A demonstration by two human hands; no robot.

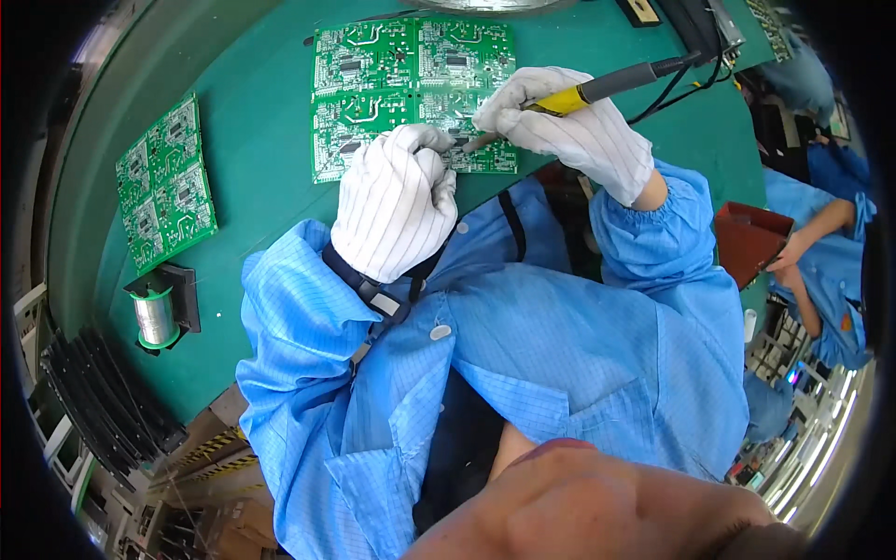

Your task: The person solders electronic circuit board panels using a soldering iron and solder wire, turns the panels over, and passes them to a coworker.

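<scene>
My right hand [579, 131], in a white striped glove, is closed around a soldering iron [611, 84] with a yellow and grey handle. The iron's tip points down and left onto the near part of a green circuit board panel [369, 75] lying flat on the bench. My left hand [392, 205], gloved the same way, rests at the panel's near edge. Its fingers are curled and pressed together close to the iron's tip; whatever they pinch is hidden. A black band [371, 289] circles my left wrist.
Another green circuit board panel [168, 187] lies at the left of the green bench [266, 140], behind a solder wire spool [155, 319] on a black holder. Black cables [667, 98] run from the iron. At the right, a person's hands [793, 257] hold a reddish-brown bin [747, 243].
</scene>
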